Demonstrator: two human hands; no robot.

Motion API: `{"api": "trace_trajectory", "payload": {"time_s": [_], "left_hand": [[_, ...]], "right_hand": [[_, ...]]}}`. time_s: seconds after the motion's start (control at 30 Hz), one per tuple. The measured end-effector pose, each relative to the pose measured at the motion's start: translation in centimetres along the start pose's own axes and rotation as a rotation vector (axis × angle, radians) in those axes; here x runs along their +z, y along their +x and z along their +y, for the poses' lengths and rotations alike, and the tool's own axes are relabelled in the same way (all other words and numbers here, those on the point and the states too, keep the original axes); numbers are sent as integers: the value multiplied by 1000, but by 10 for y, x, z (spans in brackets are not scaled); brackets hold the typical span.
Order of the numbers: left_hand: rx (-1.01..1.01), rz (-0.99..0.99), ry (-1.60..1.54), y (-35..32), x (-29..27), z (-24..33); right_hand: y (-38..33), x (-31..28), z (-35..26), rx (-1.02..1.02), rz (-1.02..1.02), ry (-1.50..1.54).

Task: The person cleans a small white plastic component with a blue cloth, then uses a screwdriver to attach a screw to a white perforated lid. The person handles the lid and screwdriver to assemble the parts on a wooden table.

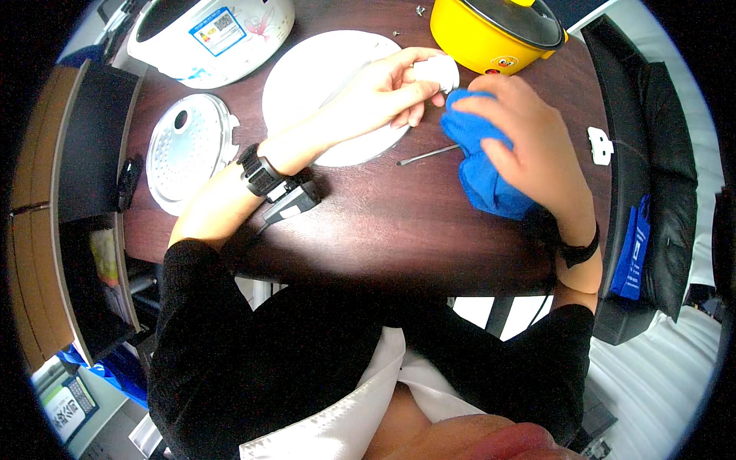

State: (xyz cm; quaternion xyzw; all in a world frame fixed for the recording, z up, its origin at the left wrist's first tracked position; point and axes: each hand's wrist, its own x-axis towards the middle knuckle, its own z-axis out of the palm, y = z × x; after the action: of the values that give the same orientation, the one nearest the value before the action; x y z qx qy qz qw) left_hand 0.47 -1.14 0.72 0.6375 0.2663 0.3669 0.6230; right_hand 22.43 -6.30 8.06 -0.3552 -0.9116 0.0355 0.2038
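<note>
Left hand (pixel 387 92): pinching small white plastic part (pixel 438 73), light, rigid; grip its sides.
Right hand (pixel 537 146): fingers closed, clutching blue cloth (pixel 483 180), soft, against the part.

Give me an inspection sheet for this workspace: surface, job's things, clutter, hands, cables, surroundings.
Surface: dark brown table, glossy, lit in the middle.
Job's things: small white part in left hand; blue cloth under right hand.
Clutter: white round plate; perforated metal inner lid; white rice cooker; yellow electric pot; thin metal rod; small white clip; loose screws.
Hands: left hand pinches the part; right hand presses the cloth.
Cables: nothing seen.
Surroundings: black chair at the right; shelf unit at the left.
</note>
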Motion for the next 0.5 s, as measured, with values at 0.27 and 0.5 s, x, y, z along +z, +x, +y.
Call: {"api": "trace_trajectory", "payload": {"time_s": [0.27, 0.5], "left_hand": [[21, -43, 148, -4, 4, 3], [154, -48, 285, -2, 4, -6]], "right_hand": [[5, 11, 2, 41, 196, -87], [2, 4, 8, 62, 235, -59]]}}
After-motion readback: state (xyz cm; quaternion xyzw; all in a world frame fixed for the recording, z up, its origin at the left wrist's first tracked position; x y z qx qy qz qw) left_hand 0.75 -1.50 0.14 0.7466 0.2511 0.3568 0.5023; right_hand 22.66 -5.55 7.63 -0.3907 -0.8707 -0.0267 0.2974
